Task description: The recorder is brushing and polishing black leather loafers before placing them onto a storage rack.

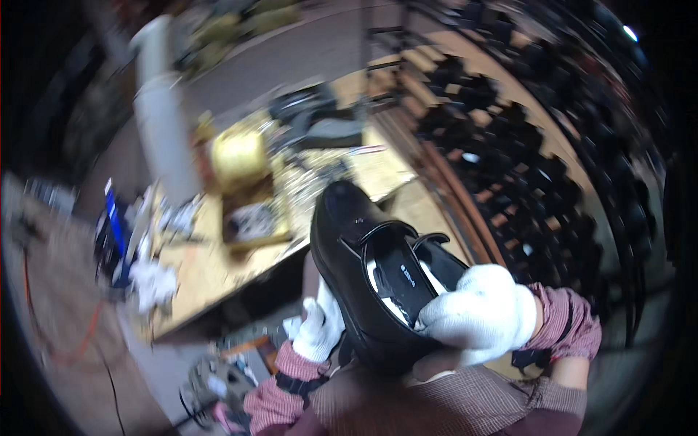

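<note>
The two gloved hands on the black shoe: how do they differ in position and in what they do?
The left hand lies against the outer side of the black shoe, low near the sole, while the right hand sits at the heel end and reaches into the opening. The left hand looks smaller and flatter; the right hand looks bulkier and rounded. Both wear white gloves and chequered reddish sleeves.

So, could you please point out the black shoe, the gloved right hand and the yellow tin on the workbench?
black shoe (347, 218): head view, on the toe cap.
right hand (483, 304): head view, on the back of the white glove.
yellow tin (238, 156): head view, on its rounded top.
</note>
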A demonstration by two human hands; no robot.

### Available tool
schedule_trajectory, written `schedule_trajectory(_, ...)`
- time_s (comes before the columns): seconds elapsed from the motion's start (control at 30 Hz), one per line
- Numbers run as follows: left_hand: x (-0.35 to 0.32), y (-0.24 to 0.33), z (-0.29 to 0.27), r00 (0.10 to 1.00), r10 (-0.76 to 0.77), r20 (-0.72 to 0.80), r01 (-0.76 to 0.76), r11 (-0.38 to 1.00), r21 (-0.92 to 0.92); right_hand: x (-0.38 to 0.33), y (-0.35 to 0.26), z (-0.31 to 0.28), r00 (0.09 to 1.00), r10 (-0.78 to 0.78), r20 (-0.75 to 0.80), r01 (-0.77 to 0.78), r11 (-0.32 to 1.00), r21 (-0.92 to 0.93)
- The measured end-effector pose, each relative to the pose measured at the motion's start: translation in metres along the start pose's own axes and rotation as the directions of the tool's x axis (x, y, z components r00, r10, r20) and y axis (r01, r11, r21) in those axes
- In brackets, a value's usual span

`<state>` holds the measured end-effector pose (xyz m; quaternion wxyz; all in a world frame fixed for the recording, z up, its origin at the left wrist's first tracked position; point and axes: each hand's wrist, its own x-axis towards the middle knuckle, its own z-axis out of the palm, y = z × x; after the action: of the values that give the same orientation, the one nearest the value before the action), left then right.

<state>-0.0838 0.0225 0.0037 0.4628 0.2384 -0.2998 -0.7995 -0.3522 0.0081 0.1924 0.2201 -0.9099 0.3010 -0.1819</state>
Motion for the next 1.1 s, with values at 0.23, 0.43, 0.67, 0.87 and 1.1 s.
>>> schedule_trajectory(0.23,-0.012,0.034,-0.029,0.954,0.281,-0.106,-0.279,0.698,-0.659,0.051,0.023,0.067,0.970,-0.244,0.011,0.240,0.939,-0.245)
schedule_trajectory(0.43,-0.015,0.069,-0.059,0.785,0.280,-0.553,-0.445,0.875,-0.189,0.034,0.059,0.123,0.996,-0.031,0.082,0.051,0.963,-0.264)
schedule_trajectory(0.67,0.013,0.119,-0.082,0.741,0.353,-0.571,-0.517,0.843,-0.150,0.014,0.089,0.134,0.944,0.127,-0.305,-0.137,0.991,-0.012)
schedule_trajectory(0.87,0.020,0.137,-0.091,0.655,0.479,-0.584,-0.605,0.796,-0.026,0.048,0.165,0.123,0.809,0.393,-0.437,-0.397,0.914,0.087)
schedule_trajectory(1.1,0.007,0.094,-0.086,0.712,0.299,-0.635,-0.527,0.825,-0.202,0.121,0.252,0.161,0.775,0.587,-0.236,-0.632,0.704,-0.323)
